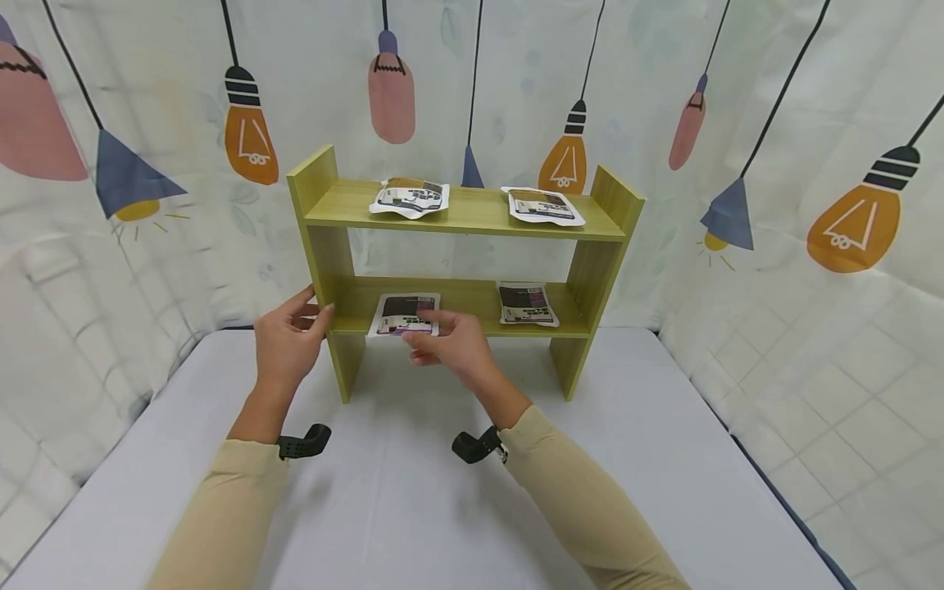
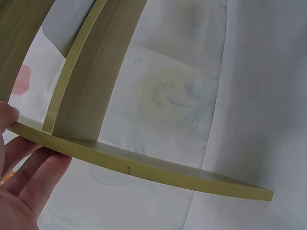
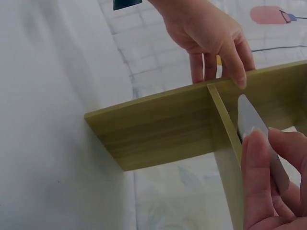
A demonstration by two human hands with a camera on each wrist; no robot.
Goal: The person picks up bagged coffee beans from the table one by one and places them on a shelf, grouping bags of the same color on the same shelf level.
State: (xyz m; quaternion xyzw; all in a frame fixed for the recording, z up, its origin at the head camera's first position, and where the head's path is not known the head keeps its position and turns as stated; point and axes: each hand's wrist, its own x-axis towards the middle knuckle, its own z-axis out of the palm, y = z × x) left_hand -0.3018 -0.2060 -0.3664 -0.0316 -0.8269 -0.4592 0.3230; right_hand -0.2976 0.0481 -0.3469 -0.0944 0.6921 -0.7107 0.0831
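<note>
A yellow-green wooden two-tier shelf (image 1: 472, 223) stands on the table. My left hand (image 1: 289, 338) grips the front edge of its left side panel, thumb on the inner side and fingers outside, as the left wrist view shows of the hand (image 2: 36, 179) and panel (image 2: 158, 171). At the left of the lower board, my right hand (image 1: 463, 348) pinches a flat white packet (image 1: 398, 306) with dark and purple print. The right wrist view shows this packet (image 3: 250, 117) edge-on between thumb and fingers, its near end jutting past the board's front edge.
Another dark-printed packet (image 1: 527, 304) lies at the right of the lower board. Two white packets with brown print, one left (image 1: 410, 197) and one right (image 1: 544, 206), lie on the top board. A white cloth covers the table (image 1: 398, 492); a patterned curtain (image 1: 310, 90) hangs behind.
</note>
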